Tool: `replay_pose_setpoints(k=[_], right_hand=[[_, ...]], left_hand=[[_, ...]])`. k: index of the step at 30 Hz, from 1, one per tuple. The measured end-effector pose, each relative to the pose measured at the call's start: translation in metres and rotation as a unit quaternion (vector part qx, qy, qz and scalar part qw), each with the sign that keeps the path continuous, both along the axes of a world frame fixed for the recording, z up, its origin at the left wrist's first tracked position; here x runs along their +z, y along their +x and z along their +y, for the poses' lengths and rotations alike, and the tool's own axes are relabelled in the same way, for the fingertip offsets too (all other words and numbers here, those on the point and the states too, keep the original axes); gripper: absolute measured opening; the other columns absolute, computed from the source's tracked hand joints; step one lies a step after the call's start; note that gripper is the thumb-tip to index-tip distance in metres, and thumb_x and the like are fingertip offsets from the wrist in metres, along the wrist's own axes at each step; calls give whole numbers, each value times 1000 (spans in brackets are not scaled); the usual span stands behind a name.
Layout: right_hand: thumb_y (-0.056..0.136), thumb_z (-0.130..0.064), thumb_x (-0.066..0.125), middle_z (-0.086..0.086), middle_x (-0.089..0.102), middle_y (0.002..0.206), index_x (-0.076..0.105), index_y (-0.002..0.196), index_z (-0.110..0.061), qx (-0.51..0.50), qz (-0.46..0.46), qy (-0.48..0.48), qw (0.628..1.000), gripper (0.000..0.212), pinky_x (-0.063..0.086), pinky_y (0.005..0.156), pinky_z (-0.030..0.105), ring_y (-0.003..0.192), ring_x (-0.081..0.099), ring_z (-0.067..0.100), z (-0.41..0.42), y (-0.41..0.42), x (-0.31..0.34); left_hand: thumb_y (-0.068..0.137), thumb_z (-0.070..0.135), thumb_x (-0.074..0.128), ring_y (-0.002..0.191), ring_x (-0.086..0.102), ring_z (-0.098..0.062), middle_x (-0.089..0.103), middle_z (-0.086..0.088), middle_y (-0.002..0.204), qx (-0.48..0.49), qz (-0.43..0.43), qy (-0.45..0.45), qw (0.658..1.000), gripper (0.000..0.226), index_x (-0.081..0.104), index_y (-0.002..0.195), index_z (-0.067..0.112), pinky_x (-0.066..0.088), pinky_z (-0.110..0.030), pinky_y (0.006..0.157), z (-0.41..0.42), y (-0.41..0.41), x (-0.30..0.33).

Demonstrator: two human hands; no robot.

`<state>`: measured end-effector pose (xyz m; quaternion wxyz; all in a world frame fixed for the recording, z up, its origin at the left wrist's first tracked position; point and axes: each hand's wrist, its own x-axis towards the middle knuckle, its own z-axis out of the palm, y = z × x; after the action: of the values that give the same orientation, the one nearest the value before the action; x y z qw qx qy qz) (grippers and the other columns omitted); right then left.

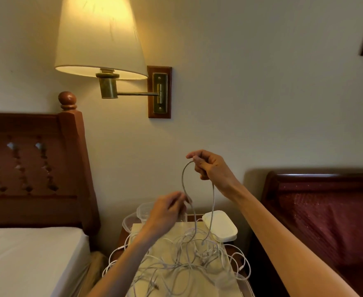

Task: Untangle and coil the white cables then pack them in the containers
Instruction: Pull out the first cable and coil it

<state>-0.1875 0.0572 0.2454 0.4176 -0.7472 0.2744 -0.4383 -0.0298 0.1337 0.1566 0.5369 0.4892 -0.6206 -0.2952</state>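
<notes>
Right hand (210,168) is raised above the table (197,230), fingers (194,160) pinching the top of a lifted loop of white cable (183,179). Both strands hang down into the tangled pile of white cables (187,260) spread on the table. Left hand (165,213) is lower, fingers curled at the left strand; it's blurred, so probably pinching it, can't confirm. Clear containers (133,219) sit at the back left of the table, white lid (221,226) at back right, nothing packed yet.

Risks: pulling up hard likely tightens a knot in the pile. Loops already hang over the table edges, so dragging could slide the whole pile off. A swinging strand could nudge the light containers.
</notes>
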Motion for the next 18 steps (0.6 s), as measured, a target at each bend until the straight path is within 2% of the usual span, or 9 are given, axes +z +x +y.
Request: replay_pose_setpoints(k=[1, 3, 5, 7, 8, 10, 11, 14, 18], right_hand=[[104, -16, 42, -4, 42, 63, 65, 109, -16, 0, 10, 4, 1000, 23, 34, 56, 21, 57, 37, 9, -1, -2, -7], [104, -14, 42, -4, 41, 64, 65, 108, -12, -3, 23, 24, 999, 23, 35, 58, 23, 59, 38, 9, -3, -6, -29], [105, -15, 40, -5, 42, 63, 65, 104, -10, -15, 32, 43, 998, 25, 35, 60, 26, 59, 38, 10, -1, -9, -51], [105, -16, 38, -2, 41, 62, 64, 103, -6, -15, 33, 47, 998, 27, 33, 58, 25, 57, 37, 9, 5, -8, -60], [105, -15, 38, 2, 40, 63, 63, 104, -5, -6, 35, 44, 998, 27, 33, 57, 23, 57, 36, 10, 8, -6, -62], [105, -13, 39, 9, 41, 67, 62, 105, -1, 8, 37, 37, 999, 26, 33, 55, 21, 57, 36, 11, 14, -2, -64], [104, -13, 39, 12, 41, 68, 62, 104, 1, 9, 37, 36, 999, 26, 33, 55, 21, 57, 36, 12, 16, 0, -67], [104, -13, 41, 13, 46, 65, 62, 98, 0, -4, 76, 39, 996, 26, 38, 56, 25, 55, 42, 14, 14, -2, -92], [103, -16, 44, 5, 66, 71, 67, 90, -13, -18, 163, 46, 985, 26, 54, 78, 46, 69, 64, 20, 7, -20, -150]], left_hand=[[103, 15, 45, 50, 51, -12, 57, 5, 57, 28, 20, -11, 999, 26, 67, 89, 17, 41, -28, 48, -3, 4, 13], [102, 11, 46, 53, 52, -15, 61, 1, 70, 48, 56, -17, 997, 20, 66, 99, 16, 41, -29, 44, -5, 13, 40], [98, 13, 53, 58, 57, -16, 62, 0, 96, 33, 22, 25, 999, 21, 59, 116, 21, 43, -28, 44, -6, 17, 53], [95, 17, 61, 61, 62, -18, 57, 2, 110, 32, -21, 73, 997, 34, 51, 127, 24, 48, -29, 48, -5, 13, 48], [95, 17, 62, 63, 64, -20, 56, 1, 111, 24, -17, 88, 996, 37, 50, 129, 23, 50, -31, 50, -4, 10, 43], [97, 10, 57, 64, 65, -23, 61, -6, 101, -14, 24, 93, 995, 21, 58, 118, 12, 55, -34, 54, -4, 5, 31], [98, 7, 54, 62, 64, -23, 63, -10, 90, -13, 24, 76, 997, 12, 64, 105, 7, 56, -35, 55, -5, 5, 27], [98, 5, 53, 54, 61, -21, 64, -8, 66, 67, -5, -35, 997, 22, 68, 84, 11, 54, -37, 57, -7, 13, 35], [99, 7, 52, 61, 61, -19, 67, -4, 76, 133, 13, -193, 972, 21, 66, 91, 20, 55, -32, 59, 8, 28, 73]])
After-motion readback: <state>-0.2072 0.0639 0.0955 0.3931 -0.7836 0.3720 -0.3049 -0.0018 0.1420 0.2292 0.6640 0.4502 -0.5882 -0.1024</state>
